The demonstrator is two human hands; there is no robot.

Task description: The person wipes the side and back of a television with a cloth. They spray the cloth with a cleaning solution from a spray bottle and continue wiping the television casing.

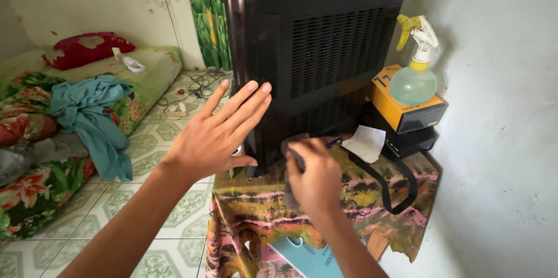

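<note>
Both hands are up by the old TV: the left hand [218,129] is spread flat and open, fingers together and pointing up, its palm side toward the front corner of the big black television [314,51], though I can't tell for sure if it's actually touching or just beside it. It isn't gripping anything. The right hand [314,179] is curled closed around a dark grey cloth [293,156], pressing it down right at the base of the set, where the TV meets the table [349,196]. That table is draped in a yellow, pink and black patterned cover that hangs down over the front edge. A black strap [389,188] loops across the cover to the right of the hand, and a bit of white paper [366,143] lies just behind it. Tucked between the TV and the wall there's a yellow and black box [407,112] stacked on a black device, with a clear spray bottle [414,77] with a yellow and white trigger standing upright on top. Off to the left, well apart from all this, a floral mattress [35,191] sits on the tiled floor with a blue garment [93,115] heaped on it and a red pillow [87,48] at the far end.
</note>
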